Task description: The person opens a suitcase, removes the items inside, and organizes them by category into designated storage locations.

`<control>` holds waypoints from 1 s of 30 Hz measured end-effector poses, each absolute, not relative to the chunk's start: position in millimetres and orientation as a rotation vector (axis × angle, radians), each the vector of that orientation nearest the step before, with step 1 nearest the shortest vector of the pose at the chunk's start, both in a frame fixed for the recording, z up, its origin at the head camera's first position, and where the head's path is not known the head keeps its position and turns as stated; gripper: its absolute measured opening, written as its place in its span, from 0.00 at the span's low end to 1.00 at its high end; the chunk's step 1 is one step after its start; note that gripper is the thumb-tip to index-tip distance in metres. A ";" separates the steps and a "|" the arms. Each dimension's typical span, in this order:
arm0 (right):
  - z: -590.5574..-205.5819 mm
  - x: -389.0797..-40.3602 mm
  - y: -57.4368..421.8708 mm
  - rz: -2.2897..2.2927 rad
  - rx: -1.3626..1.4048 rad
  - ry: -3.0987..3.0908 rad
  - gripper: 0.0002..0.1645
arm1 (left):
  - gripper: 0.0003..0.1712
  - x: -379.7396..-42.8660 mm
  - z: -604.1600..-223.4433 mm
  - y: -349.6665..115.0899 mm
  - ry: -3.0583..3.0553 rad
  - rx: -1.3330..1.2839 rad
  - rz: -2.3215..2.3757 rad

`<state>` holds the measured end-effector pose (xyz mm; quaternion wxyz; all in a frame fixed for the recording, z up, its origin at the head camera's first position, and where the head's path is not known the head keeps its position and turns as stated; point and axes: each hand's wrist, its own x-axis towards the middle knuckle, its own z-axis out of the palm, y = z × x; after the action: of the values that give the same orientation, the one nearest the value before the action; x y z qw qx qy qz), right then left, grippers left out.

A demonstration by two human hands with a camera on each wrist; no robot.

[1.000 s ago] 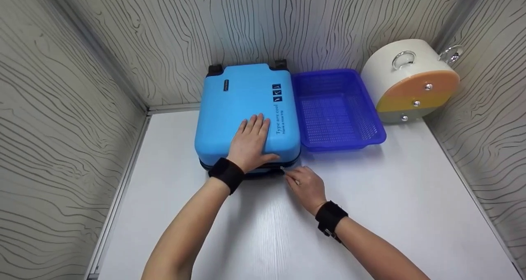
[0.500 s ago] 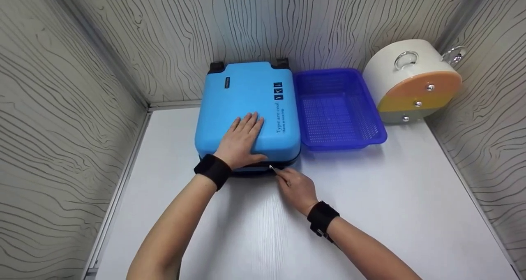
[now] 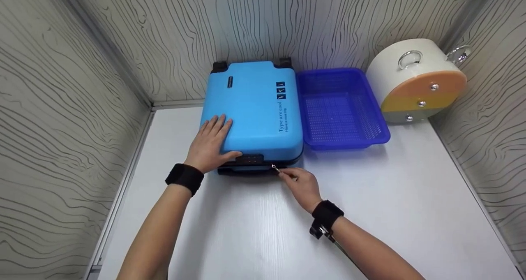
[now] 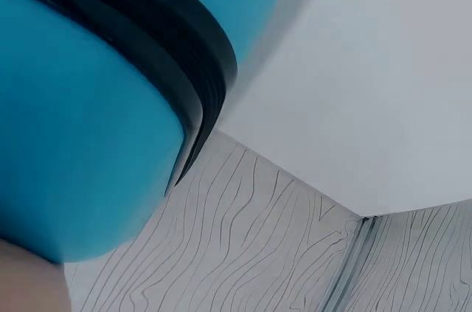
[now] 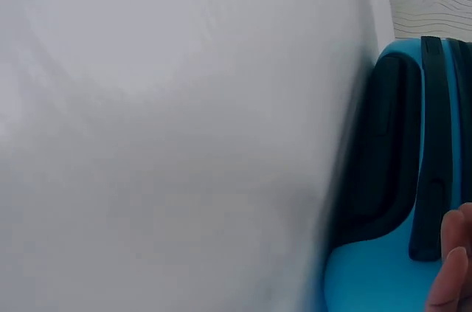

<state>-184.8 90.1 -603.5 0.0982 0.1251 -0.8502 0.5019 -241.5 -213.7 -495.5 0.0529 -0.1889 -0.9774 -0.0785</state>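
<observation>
A light blue hard-shell suitcase (image 3: pixel 254 107) lies flat against the back wall, its black zipper seam and handle side facing me. My left hand (image 3: pixel 207 146) rests with spread fingers on the front left of its lid, the thumb near the black combination lock (image 3: pixel 250 159). At the seam, right of the lock, my right hand (image 3: pixel 304 187) pinches a small metal zipper pull (image 3: pixel 276 169) between thumb and forefinger. In the left wrist view, the black zipper band (image 4: pixel 169 32) curves round a suitcase corner. The right wrist view shows the black carry handle (image 5: pixel 433 150) and some fingertips (image 5: pixel 451 279).
A purple plastic basket (image 3: pixel 349 146) stands right beside the suitcase. Farther right is a round white container (image 3: pixel 404 56) with orange, yellow and grey-green drawers and ring handles. Patterned walls (image 3: pixel 74 119) close off the white table (image 3: pixel 263 230) at the back and sides.
My left hand has slid left across the lid, uncovering the combination lock. My right hand has moved slightly left along the seam with the zipper pull.
</observation>
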 end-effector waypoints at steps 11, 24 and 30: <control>-607.3 -184.4 50.6 1.738 0.393 -2.536 0.14 | 0.61 -241.7 -496.7 -214.5 -2.943 -0.565 -0.239; -597.2 -180.9 -9.9 1.437 0.712 -2.640 0.15 | 0.59 -242.6 -501.0 -213.6 -2.903 -0.601 -0.276; -575.5 -183.3 42.6 0.987 1.088 -2.220 0.20 | 0.60 -242.4 -500.3 -216.5 -2.913 -0.594 -0.239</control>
<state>-183.3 42.6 -575.5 0.2376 0.3971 -0.8100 0.3603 -242.4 -216.5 -500.3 0.0796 -0.1985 -0.9736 -0.0798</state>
